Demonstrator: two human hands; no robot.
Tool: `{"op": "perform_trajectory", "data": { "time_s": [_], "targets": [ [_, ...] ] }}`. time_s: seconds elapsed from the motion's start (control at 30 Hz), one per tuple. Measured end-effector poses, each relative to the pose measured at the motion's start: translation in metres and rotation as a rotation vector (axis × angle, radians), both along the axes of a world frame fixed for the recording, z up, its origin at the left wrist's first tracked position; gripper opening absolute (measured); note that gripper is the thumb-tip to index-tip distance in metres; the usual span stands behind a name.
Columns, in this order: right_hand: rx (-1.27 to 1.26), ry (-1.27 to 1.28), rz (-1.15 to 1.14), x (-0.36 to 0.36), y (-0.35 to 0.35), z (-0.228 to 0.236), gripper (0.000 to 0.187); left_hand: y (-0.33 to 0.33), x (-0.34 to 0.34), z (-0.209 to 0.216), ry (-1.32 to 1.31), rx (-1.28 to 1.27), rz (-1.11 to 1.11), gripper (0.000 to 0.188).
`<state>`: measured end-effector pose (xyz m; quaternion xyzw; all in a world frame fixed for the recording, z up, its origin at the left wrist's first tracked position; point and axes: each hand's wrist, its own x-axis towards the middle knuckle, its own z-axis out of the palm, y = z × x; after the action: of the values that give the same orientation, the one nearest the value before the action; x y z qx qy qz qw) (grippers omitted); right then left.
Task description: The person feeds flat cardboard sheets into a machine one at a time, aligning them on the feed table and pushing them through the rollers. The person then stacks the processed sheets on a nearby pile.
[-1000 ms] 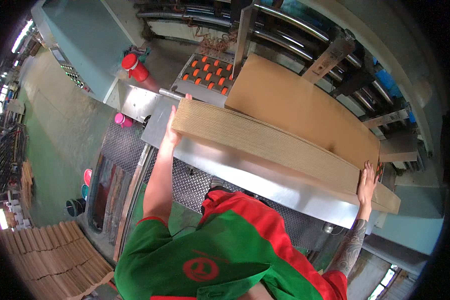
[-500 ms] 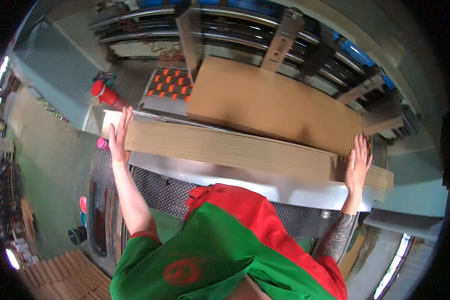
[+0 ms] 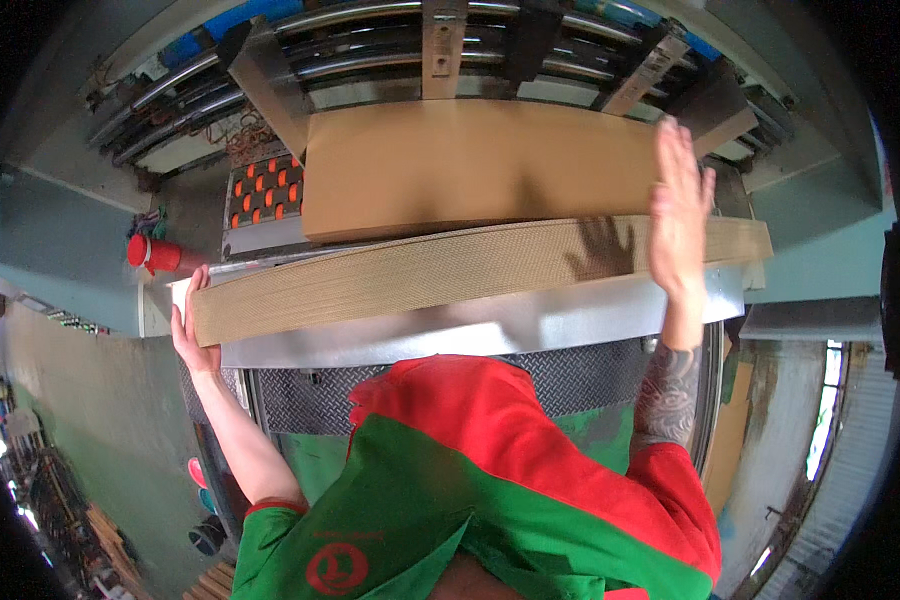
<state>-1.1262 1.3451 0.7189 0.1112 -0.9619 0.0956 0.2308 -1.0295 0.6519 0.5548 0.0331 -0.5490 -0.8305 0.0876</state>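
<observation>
A long stack of corrugated cardboard sheets (image 3: 420,275) lies edge-on across the metal shelf in front of me. My left hand (image 3: 194,325) is against its left end, fingers stretched and palm to the ends of the sheets. Raised over the right part of the stack, my right hand (image 3: 678,215) is flat with its fingers extended, holding nothing. Its shadow falls on the stack's edges. Just beyond, a brown cardboard sheet (image 3: 480,165) lies flat on the machine, and my right fingertips are by its right edge. Whether they touch it I cannot tell.
Metal guides (image 3: 270,85) and rollers (image 3: 370,65) run behind the cardboard. Orange wheels (image 3: 267,192) and a red container (image 3: 154,252) are at the left. The shiny metal shelf (image 3: 370,340) ends above a dark tread plate (image 3: 300,400).
My right hand has lifted off the stack's right part and moved up beside the flat sheet. My left hand stays at the stack's left end. The view has turned and shifted.
</observation>
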Motion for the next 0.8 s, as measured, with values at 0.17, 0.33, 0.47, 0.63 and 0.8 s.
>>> {"op": "perform_trajectory", "data": {
  "time_s": [0.17,0.33,0.47,0.63,0.8],
  "targets": [
    [0.084,-0.487,-0.019,-0.016,-0.035,-0.081,0.061,0.010,-0.004,0.018,-0.040,-0.156,0.058,0.079],
    [0.108,-0.408,-0.025,-0.016,-0.028,-0.099,0.060,0.047,-0.012,0.089,0.007,-0.870,0.153,0.080],
    [0.086,-0.408,-0.024,-0.013,-0.033,-0.094,0.060,0.150,-0.031,0.104,0.090,-1.437,-0.039,0.074],
    [0.052,-0.424,-0.042,-0.004,-0.031,-0.091,0.061,0.220,-0.039,0.084,0.155,-1.655,-0.037,0.038],
    [0.080,-0.372,0.031,0.033,-0.038,-0.081,0.076,0.212,-0.036,0.084,0.154,-1.647,-0.040,0.033]
  ]
}}
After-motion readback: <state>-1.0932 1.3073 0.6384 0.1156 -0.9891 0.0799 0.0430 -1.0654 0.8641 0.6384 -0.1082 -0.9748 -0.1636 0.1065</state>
